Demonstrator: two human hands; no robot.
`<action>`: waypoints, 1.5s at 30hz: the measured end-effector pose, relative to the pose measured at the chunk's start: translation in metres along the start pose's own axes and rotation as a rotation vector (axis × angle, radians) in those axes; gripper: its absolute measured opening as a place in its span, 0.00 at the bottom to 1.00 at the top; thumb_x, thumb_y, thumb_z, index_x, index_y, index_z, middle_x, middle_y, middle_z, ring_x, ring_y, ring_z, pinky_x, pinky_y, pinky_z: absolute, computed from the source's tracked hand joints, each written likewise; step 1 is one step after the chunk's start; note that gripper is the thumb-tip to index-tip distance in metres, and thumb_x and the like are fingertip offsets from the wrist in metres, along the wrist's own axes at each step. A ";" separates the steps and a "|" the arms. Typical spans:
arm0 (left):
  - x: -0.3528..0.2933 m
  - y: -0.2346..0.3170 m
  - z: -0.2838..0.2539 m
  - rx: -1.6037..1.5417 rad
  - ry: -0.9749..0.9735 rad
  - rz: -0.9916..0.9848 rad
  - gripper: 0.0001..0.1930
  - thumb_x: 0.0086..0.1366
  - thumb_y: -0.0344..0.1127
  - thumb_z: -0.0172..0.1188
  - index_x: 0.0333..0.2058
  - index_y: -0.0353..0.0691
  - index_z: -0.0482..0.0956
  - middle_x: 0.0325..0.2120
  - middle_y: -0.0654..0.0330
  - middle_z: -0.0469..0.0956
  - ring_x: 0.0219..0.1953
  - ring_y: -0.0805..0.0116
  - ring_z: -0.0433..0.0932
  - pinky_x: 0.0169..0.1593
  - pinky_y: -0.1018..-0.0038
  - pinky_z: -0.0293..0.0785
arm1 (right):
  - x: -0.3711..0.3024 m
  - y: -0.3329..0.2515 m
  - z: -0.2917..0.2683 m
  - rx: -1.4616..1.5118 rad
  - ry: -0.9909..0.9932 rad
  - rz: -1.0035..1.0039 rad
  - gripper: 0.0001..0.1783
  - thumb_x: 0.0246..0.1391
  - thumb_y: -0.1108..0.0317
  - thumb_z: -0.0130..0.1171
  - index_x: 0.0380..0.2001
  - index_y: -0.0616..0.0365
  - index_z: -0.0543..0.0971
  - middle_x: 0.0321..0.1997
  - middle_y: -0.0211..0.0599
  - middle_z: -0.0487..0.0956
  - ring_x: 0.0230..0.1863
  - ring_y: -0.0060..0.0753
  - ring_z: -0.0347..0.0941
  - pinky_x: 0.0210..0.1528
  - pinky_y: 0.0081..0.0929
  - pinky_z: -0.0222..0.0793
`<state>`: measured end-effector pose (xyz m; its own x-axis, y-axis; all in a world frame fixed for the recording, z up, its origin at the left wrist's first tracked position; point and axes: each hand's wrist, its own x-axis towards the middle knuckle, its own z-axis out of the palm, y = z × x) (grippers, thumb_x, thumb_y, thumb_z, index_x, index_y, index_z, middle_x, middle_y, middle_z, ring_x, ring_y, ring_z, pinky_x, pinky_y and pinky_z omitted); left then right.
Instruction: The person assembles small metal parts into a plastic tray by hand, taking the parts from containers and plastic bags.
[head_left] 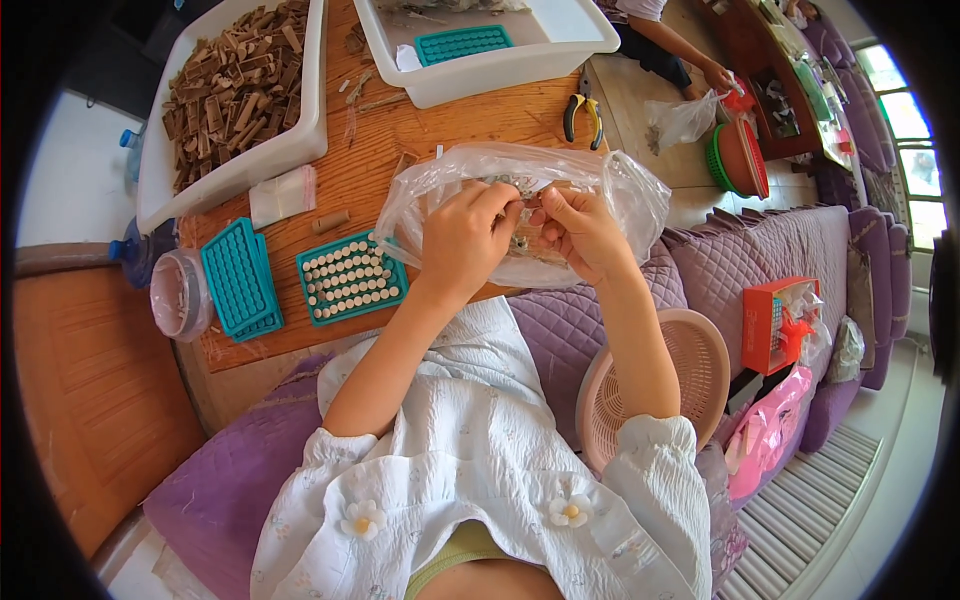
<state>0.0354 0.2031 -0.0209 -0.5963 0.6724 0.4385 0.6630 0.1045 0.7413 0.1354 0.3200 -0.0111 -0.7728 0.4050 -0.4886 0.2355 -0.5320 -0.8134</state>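
Both hands are over a clear plastic bag (637,192) that lies open at the table's near edge, with small pale bits inside. My left hand (465,240) is closed, thumb and fingers pinched together above the bag's contents. Close beside it, my right hand (588,238) is closed too, its fingertips pinched and facing the left hand. What either hand pinches is too small to make out. Left of the bag sits a teal tray (318,310) with rows of round cream-coloured pieces. Stacked empty-looking teal trays (240,275) rest farther left.
A white bin (318,110) heaped with brown pieces and another white bin (425,92) stand at the back of the wooden table (480,120). Yellow-black pliers (583,115) lie right of them. A pink basket (715,370) is on the sofa. Another person's hand (717,77) shows far right.
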 end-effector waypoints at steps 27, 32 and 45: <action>0.020 -0.003 -0.007 -0.141 -0.386 -0.036 0.06 0.50 0.28 0.55 0.30 0.36 0.75 0.18 0.55 0.74 0.19 0.68 0.73 0.25 0.77 0.68 | 0.002 -0.002 -0.003 -0.628 0.144 -0.187 0.17 0.44 0.58 0.59 0.20 0.64 0.72 0.15 0.29 0.70 0.14 0.15 0.62 0.14 0.15 0.55; 0.017 -0.007 -0.004 -0.271 -0.465 -0.183 0.05 0.49 0.28 0.55 0.27 0.38 0.75 0.17 0.54 0.73 0.19 0.65 0.73 0.24 0.75 0.67 | 0.008 0.011 -0.012 -0.490 0.048 -0.166 0.15 0.45 0.60 0.58 0.22 0.64 0.73 0.15 0.29 0.71 0.15 0.15 0.62 0.14 0.14 0.55; 0.004 -0.018 0.001 -0.319 -0.495 -0.319 0.05 0.51 0.25 0.56 0.29 0.35 0.76 0.23 0.58 0.77 0.24 0.74 0.75 0.28 0.79 0.69 | 0.008 0.024 -0.023 -0.075 -0.148 0.094 0.09 0.49 0.67 0.51 0.31 0.61 0.74 0.23 0.27 0.74 0.16 0.12 0.61 0.18 0.09 0.57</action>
<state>0.0211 0.2050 -0.0333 -0.4125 0.9093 -0.0555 0.2772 0.1833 0.9432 0.1482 0.3272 -0.0418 -0.8222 0.2398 -0.5162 0.3493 -0.5034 -0.7903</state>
